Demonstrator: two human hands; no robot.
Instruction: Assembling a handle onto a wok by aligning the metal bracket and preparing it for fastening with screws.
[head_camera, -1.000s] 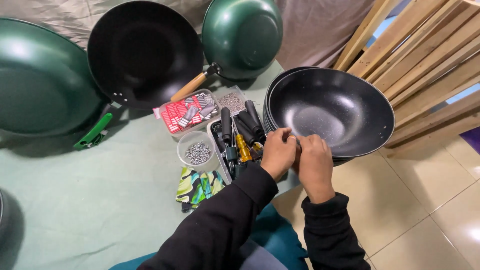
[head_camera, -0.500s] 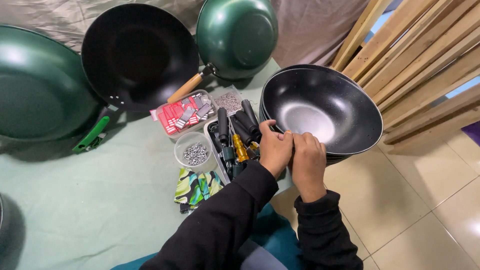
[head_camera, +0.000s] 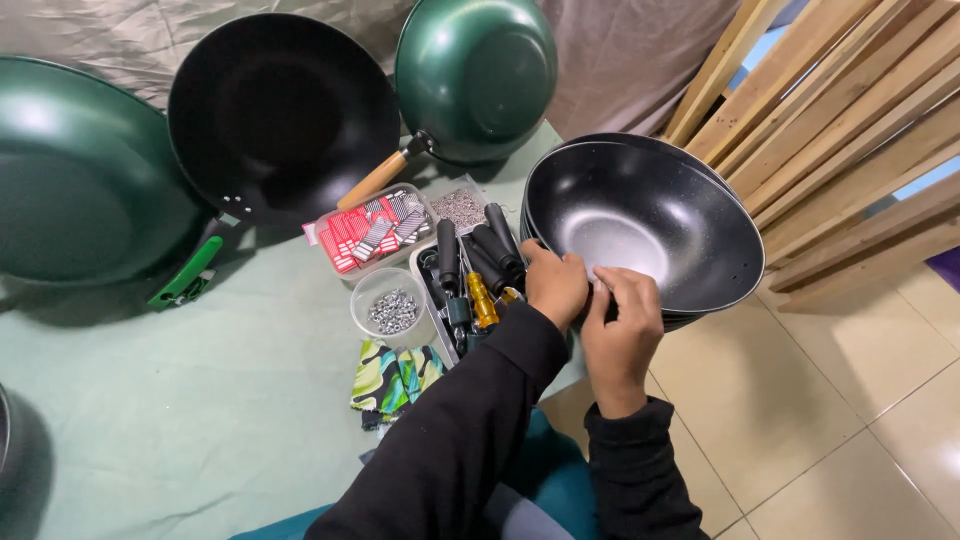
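Both hands meet at the near rim of a black wok that has no handle; it sits on top of at least one more wok of the same kind, at the right edge of the table, with its hollow turned toward the camera. The left hand is curled, its fingers bent in against the rim, and it seems to pinch the edge, but what is between the fingertips is hidden. The right hand lies just beside it and touches it; its fingers are bent too and rest over the rim, thumb side against the left hand. If it holds some small part, I cannot tell. Both arms wear black sleeves.

Just to the left of the hands stands a tray of screwdrivers with black and yellow handles. Near it are a clear cup of small metal nuts, a clear box with red and white small packets and a box of small grey screws. Green patterned cloth pieces lie on the pale green table cover. Behind, a black wok with a wooden handle leans between two green woks, one at the far left and one turned with its back outside. Wooden slats stand at the right
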